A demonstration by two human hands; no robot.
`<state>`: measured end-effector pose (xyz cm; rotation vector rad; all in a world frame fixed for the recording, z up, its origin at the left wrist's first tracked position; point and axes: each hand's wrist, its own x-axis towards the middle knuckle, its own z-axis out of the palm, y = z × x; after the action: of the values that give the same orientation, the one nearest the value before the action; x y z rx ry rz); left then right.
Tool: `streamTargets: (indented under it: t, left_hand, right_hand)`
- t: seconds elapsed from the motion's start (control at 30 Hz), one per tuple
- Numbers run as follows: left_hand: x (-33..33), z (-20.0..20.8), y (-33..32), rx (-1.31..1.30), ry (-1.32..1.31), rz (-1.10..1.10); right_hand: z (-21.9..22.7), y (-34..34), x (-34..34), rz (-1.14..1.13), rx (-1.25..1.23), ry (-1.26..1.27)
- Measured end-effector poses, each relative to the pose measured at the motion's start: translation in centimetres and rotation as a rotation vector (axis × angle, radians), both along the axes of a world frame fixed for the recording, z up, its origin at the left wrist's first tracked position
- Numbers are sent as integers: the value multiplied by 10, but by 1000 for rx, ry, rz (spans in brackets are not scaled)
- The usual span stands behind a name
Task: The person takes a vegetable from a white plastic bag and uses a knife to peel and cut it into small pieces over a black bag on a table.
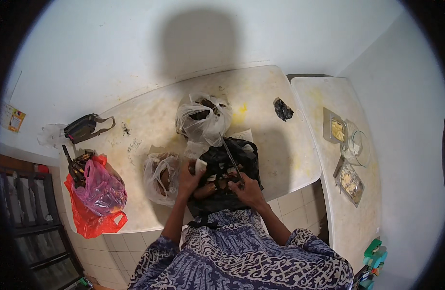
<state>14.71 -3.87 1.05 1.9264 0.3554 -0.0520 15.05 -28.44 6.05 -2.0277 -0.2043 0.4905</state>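
Observation:
My left hand [187, 180] is closed around a whitish peeled piece of root [200, 166], its exact kind unclear. In my right hand [250, 194] is a knife [230, 155], its long blade pointing away and slightly left, apart from the piece. Below both hands a black plastic bag [246, 147] is spread on the table, strewn with brown and pale peelings. A brown-skinned root [204, 191] lies on it between my hands. Close by my left hand sits a translucent bag of brown roots [162, 178]. Beyond the black bag stands a knotted translucent bag [205, 121] with dark contents.
Red and pink plastic bags [104, 191] with dark bananas lie at the left, a black pouch [82, 128] behind them. A crumpled black bag [283, 110] rests far right. The side table [343, 92] bears metal trays of pale pieces and a glass bowl [360, 149].

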Motion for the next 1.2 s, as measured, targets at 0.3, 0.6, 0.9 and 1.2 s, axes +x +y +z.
streamTargets:
  t: [0.3,0.6,0.9,1.2]
  left_hand:
    - [88,-76,28,322,-83,-50]
    - [62,-92,38,376,-256,-93]
    - [-54,-45,-13,431,-12,-397]
    - [-57,-80,-6,803,18,-588]
  right_hand:
    - [13,-10,1,-81,-40,-30]
    - [5,-15,6,-131,-81,19]
    - [6,-14,4,-78,-110,-65]
    - [1,-19,-12,25,-110,62]
